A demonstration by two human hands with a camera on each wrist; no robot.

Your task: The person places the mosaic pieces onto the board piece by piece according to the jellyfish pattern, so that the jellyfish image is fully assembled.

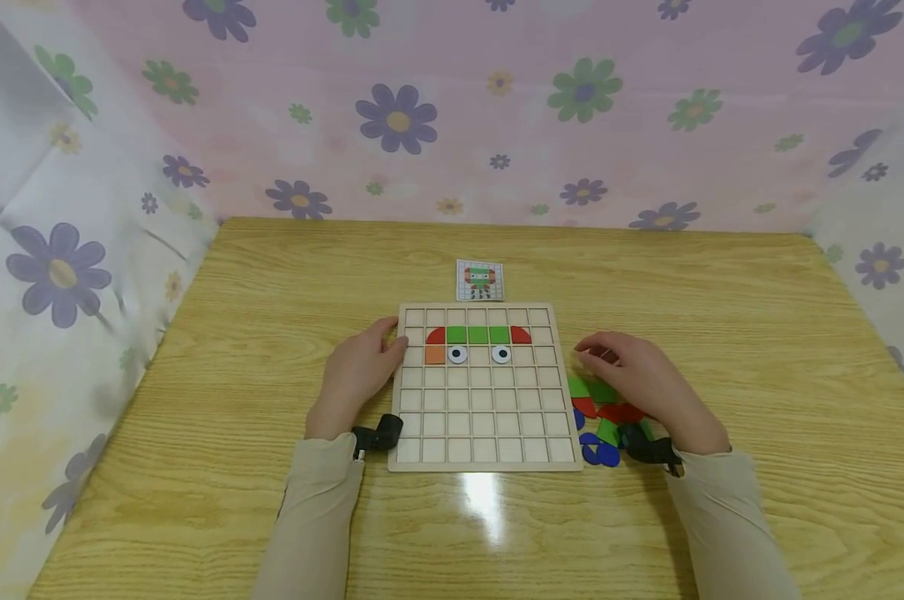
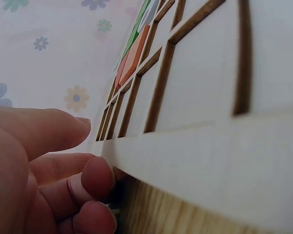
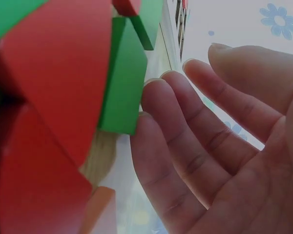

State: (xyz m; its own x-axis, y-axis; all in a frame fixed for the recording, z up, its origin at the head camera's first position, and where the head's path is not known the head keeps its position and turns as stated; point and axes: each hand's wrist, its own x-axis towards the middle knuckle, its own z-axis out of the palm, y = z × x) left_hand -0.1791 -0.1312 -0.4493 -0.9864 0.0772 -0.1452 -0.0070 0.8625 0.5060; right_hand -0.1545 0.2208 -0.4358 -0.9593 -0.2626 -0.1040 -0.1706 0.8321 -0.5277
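Observation:
A wooden grid board (image 1: 468, 400) lies in front of me. Red quarter-round pieces (image 1: 521, 335) flank a row of green squares (image 1: 477, 335) near its top. Below them are an orange square (image 1: 435, 355) and two round eye pieces (image 1: 501, 354). My left hand (image 1: 357, 367) rests at the board's left edge, its loosely bent fingertips right at the rim in the left wrist view. On the other side, my right hand (image 1: 627, 367) hovers over loose pieces with nothing in its bent fingers. In the right wrist view its fingertips are close to a green piece (image 3: 127, 78) beside red pieces (image 3: 63, 73).
A small picture card (image 1: 480, 281) with a coloured grid figure lies behind the board. Blue round pieces (image 1: 608, 454) and other loose shapes lie right of the board, partly under the right hand and wrist camera. Flowered cloth (image 1: 496, 125) stands behind the wooden table (image 1: 272, 275).

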